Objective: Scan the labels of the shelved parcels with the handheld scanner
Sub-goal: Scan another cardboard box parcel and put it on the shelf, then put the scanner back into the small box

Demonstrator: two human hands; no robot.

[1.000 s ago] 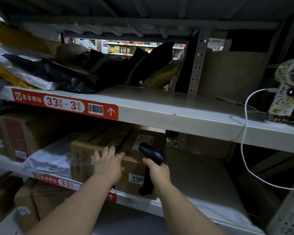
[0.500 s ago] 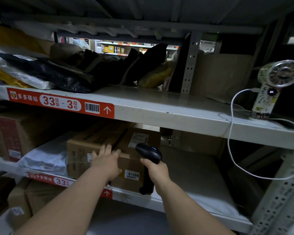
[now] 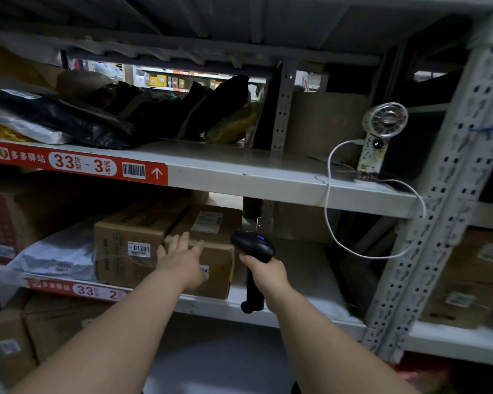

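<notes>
Your right hand (image 3: 268, 273) grips the black scanner (image 3: 252, 245) near the lower shelf (image 3: 310, 280). Your left hand (image 3: 182, 258), fingers straight, rests on the right-hand box (image 3: 219, 251), beside the box (image 3: 125, 251) labelled 01201.

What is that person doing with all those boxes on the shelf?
The person is scanning parcel labels. Their right hand grips a black handheld scanner, held in front of the cardboard boxes on the middle shelf. Their left hand rests with straight fingers on the right-hand box, partly covering its number sticker. The box beside it shows a sticker reading 01201. A little fan with a white cable stands on the shelf above.
</notes>
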